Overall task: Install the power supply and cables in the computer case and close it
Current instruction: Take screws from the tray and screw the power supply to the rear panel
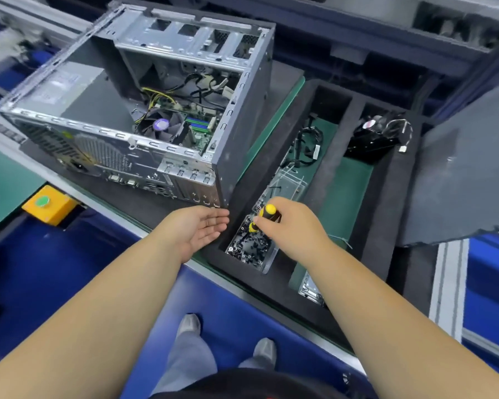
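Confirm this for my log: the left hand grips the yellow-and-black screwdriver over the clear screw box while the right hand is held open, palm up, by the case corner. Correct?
Not quite: the hands are swapped. The head view shows the right hand gripping the screwdriver over the clear screw box, while the left hand is held open, palm up, by the corner of the case.

I read this as an electronics assembly line station. The green mat surface (0,182) is edged by aluminium rails, with a yellow push-button box (50,205), a foam parts tray (333,165) and an opened computer case (144,110).

Case (144,82) – bare matt metal; tray (323,174) – rough black foam; screwdriver (267,216) – glossy plastic.
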`<state>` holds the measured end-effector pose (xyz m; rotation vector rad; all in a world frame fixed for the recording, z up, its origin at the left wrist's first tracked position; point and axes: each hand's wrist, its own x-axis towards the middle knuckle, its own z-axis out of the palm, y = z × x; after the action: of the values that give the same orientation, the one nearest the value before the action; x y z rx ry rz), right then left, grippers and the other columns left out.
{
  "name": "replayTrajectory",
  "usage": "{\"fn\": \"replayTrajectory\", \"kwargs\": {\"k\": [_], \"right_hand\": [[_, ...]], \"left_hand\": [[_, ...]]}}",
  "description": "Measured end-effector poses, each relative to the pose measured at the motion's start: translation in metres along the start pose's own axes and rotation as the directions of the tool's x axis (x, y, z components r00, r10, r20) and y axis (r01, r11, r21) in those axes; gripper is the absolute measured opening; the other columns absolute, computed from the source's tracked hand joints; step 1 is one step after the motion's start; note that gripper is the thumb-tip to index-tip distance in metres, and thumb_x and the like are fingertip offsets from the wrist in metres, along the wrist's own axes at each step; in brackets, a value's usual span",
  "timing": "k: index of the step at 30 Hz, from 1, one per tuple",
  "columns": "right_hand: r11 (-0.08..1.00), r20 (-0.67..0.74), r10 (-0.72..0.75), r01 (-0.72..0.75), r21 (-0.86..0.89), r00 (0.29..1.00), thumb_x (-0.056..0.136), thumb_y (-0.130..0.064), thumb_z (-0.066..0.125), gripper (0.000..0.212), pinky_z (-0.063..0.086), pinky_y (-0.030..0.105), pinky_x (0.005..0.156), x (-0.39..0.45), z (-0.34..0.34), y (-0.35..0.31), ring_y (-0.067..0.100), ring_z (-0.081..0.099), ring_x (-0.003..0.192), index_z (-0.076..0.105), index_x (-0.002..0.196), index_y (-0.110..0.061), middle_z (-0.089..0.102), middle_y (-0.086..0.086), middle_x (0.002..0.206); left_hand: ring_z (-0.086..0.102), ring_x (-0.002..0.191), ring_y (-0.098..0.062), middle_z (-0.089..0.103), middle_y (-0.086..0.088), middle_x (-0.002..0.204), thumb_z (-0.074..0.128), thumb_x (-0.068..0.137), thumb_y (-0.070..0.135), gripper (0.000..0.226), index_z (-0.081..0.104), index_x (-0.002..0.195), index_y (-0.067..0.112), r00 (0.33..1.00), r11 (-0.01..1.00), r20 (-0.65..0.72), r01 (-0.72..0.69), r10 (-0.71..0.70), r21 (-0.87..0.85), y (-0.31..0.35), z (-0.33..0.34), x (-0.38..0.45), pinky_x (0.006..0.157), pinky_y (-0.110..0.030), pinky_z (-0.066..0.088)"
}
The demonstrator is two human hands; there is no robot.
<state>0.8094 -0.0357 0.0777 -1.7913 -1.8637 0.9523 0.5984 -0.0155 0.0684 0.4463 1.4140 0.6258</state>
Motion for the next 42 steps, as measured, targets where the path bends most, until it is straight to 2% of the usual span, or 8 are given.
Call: {"fn": "replayTrajectory", "kwargs": {"k": [4, 7, 13, 21, 29, 35, 38, 42], "right_hand": [[0.999, 0.073, -0.031, 0.034, -0.033, 0.997, 0.088, -0.045, 0.062, 0.025, 0.036, 0.029, 0.054, 0.003, 0.006, 0.005, 0.009, 0.049, 0.063, 0.049, 0.073, -0.029, 0.054, -0.008, 0.069], [0.998, 0.098, -0.053, 0.056, -0.035, 0.994, 0.089, -0.043, 0.062, 0.029, 0.033, 0.028, 0.053, 0.005, 0.01, 0.006, 0.008, 0.047, 0.062, 0.045, 0.07, -0.031, 0.051, -0.008, 0.067], [0.995, 0.129, -0.078, 0.084, -0.047, 0.989, 0.089, -0.044, 0.062, 0.021, 0.05, 0.036, 0.066, 0.011, 0.013, 0.001, 0.016, 0.058, 0.074, 0.059, 0.084, -0.025, 0.061, -0.006, 0.076], [0.992, 0.156, -0.079, 0.093, -0.084, 0.985, 0.088, -0.047, 0.061, 0.023, 0.053, 0.04, 0.07, 0.015, 0.014, -0.002, 0.016, 0.059, 0.076, 0.058, 0.082, -0.025, 0.063, -0.006, 0.078], [0.992, 0.157, -0.073, 0.088, -0.093, 0.985, 0.088, -0.047, 0.061, 0.022, 0.054, 0.038, 0.07, 0.017, 0.011, -0.005, 0.015, 0.059, 0.075, 0.059, 0.084, -0.025, 0.063, -0.006, 0.078], [0.998, 0.08, -0.068, 0.069, -0.014, 0.995, 0.088, -0.045, 0.062, 0.024, 0.046, 0.033, 0.061, 0.016, -0.018, -0.009, 0.013, 0.055, 0.065, 0.059, 0.081, -0.023, 0.06, -0.004, 0.071], [0.995, 0.025, -0.039, 0.037, 0.092, 0.999, 0.088, -0.043, 0.063, 0.024, 0.043, 0.032, 0.057, 0.012, -0.041, -0.01, 0.007, 0.052, 0.058, 0.06, 0.077, -0.021, 0.063, -0.011, 0.067], [0.976, -0.042, 0.006, 0.003, 0.218, 0.999, 0.088, -0.041, 0.062, 0.024, 0.051, 0.039, 0.064, 0.003, -0.072, -0.011, 0.019, 0.063, 0.071, 0.061, 0.075, -0.021, 0.072, -0.003, 0.079]], "left_hand": [[0.072, 0.07, -0.006, 0.076, 0.001, 0.081, 0.052, 0.096, 0.017, 0.022, 0.073, 0.093, 0.011, 0.997, 0.997, -0.069, -0.022, 0.016, -0.074, -0.008, 0.003, -0.008, 0.055, -0.017, 0.054], [0.072, 0.071, -0.007, 0.076, 0.001, 0.081, 0.052, 0.095, 0.015, 0.021, 0.072, 0.094, 0.01, 0.995, 0.993, -0.099, -0.036, 0.025, -0.11, -0.011, 0.005, -0.011, 0.055, -0.016, 0.055], [0.073, 0.077, -0.009, 0.076, -0.001, 0.085, 0.048, 0.097, 0.015, 0.023, 0.07, 0.098, 0.008, 0.994, 0.987, -0.107, -0.052, 0.036, -0.15, -0.012, 0.005, -0.012, 0.058, -0.018, 0.056], [0.074, 0.082, -0.012, 0.076, -0.006, 0.092, 0.05, 0.097, 0.014, 0.023, 0.071, 0.101, 0.006, 0.994, 0.985, -0.105, -0.054, 0.037, -0.161, -0.013, 0.002, -0.009, 0.059, -0.019, 0.056], [0.073, 0.084, -0.012, 0.076, -0.006, 0.093, 0.052, 0.096, 0.017, 0.022, 0.071, 0.101, 0.007, 0.997, 0.99, -0.079, -0.02, 0.009, -0.141, -0.011, -0.001, -0.009, 0.062, -0.019, 0.056], [0.073, 0.083, -0.012, 0.076, -0.005, 0.088, 0.055, 0.096, 0.017, 0.02, 0.072, 0.097, 0.008, 0.992, 0.998, -0.124, -0.01, 0.003, -0.055, -0.008, 0.005, -0.016, 0.064, -0.02, 0.057], [0.073, 0.084, -0.015, 0.076, -0.006, 0.087, 0.057, 0.095, 0.016, 0.017, 0.073, 0.098, 0.008, 0.99, 1.0, -0.141, 0.001, 0.0, 0.007, -0.007, 0.016, -0.022, 0.068, -0.023, 0.059], [0.074, 0.083, -0.019, 0.076, -0.01, 0.089, 0.058, 0.096, 0.016, 0.016, 0.069, 0.103, 0.007, 0.997, 1.0, -0.078, 0.023, -0.021, 0.016, -0.004, 0.038, -0.029, 0.067, -0.024, 0.06]]}}
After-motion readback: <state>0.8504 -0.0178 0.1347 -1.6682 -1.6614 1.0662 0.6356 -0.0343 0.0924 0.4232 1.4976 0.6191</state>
